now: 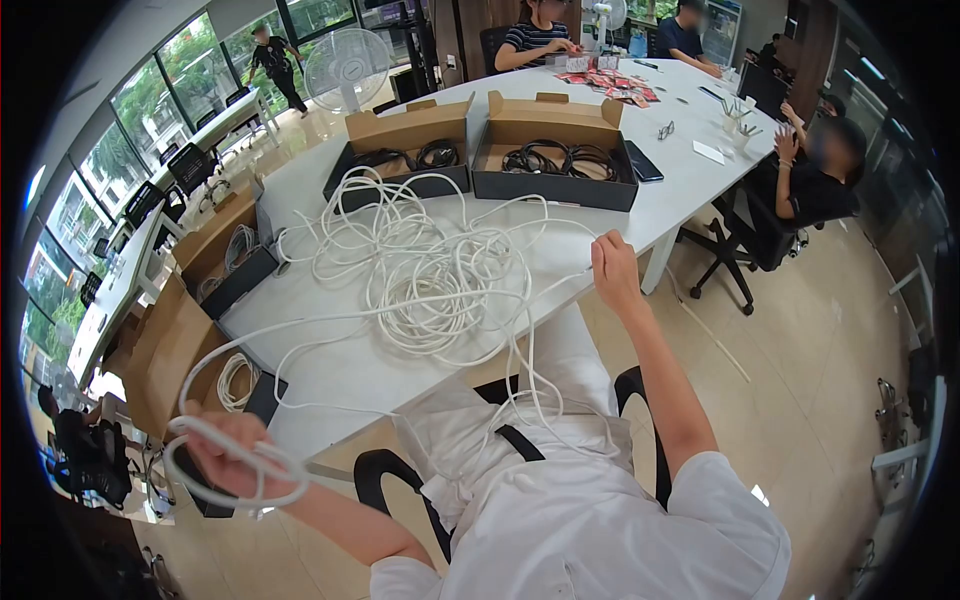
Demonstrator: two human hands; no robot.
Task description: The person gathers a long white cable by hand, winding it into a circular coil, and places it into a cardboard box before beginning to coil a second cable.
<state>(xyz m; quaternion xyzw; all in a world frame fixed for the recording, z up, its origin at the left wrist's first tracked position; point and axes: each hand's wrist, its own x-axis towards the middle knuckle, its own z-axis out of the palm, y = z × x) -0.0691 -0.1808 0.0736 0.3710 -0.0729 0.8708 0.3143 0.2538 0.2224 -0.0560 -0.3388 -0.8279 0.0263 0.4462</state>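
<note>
A large tangle of white cable (pixel 430 290) spreads over the table in front of me, and some loops hang over the edge onto my lap. My left hand (pixel 228 455), at the lower left, is closed around several coiled loops of this cable; its fingers are slightly blurred. From those loops a strand arcs back to the pile. Over the table's right edge, my right hand (pixel 613 268) pinches a strand of white cable that runs left into the tangle.
Open boxes with black cables (pixel 565 160) stand behind the tangle. On the left, a box holds grey cable (pixel 238 250) and another a white coil (pixel 238 382). A phone (pixel 643 161) lies by the boxes. People sit around the table; red packets (pixel 625 90) lie at its far end.
</note>
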